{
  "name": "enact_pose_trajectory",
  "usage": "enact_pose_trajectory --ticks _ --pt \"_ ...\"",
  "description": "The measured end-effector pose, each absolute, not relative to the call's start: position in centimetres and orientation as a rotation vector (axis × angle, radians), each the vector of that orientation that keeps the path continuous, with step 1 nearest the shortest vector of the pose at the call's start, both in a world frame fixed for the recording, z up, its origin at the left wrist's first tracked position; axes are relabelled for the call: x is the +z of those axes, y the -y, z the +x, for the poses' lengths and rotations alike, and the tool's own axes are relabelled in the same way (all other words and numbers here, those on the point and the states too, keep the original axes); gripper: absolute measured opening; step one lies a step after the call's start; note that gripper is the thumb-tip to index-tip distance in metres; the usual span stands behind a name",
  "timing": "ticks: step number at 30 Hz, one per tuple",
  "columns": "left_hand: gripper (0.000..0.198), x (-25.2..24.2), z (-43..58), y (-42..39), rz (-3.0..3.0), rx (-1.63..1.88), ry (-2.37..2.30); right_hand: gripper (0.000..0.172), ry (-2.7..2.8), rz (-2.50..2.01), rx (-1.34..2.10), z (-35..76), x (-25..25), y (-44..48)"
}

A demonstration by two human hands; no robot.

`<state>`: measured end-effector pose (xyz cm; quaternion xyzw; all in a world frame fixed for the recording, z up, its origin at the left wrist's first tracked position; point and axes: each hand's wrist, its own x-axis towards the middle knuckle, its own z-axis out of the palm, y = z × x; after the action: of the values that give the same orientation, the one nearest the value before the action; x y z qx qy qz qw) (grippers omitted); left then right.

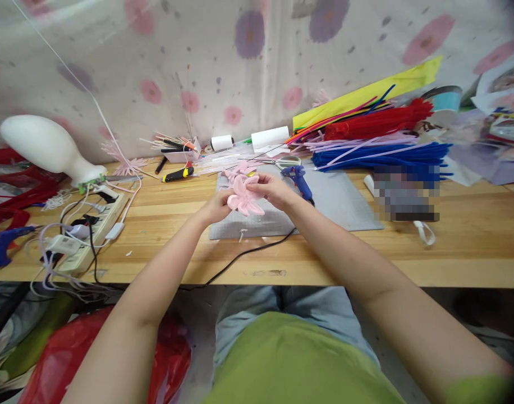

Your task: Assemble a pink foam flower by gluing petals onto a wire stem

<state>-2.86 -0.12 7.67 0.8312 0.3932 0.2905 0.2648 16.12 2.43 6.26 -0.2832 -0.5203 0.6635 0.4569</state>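
Both my hands meet over the grey cutting mat in the middle of the wooden table. My left hand is closed on the left side of a pink pipe-cleaner flower. My right hand pinches the same flower from the upper right, fingers curled round its petals. More pink petals lie just behind the hands. A blue glue gun rests on the mat right of my right hand, its black cord trailing off the table's front edge.
Bundles of red, blue and pink pipe cleaners are piled at the back right. A white power strip with plugs and cables sits at the left, beside a white foam form. White rolls, scissors and a yellow-black tool lie behind.
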Motion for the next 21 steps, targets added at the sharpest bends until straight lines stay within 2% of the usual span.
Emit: enact_pose_trajectory --ticks 10,17,21 --pt "0.012 7.0 -2.6 -0.3 2.168 0.892 -1.088 0.031 1.209 -0.679 1.550 15.8 5.9 -1.9" --pt "0.011 8.4 -2.6 -0.8 2.131 0.660 -1.073 0.034 1.211 -0.676 1.666 15.6 6.5 -1.8" --pt "0.013 9.0 -2.7 -0.8 2.149 0.644 -1.089 0.035 1.243 -0.711 1.645 15.5 6.5 -2.0"
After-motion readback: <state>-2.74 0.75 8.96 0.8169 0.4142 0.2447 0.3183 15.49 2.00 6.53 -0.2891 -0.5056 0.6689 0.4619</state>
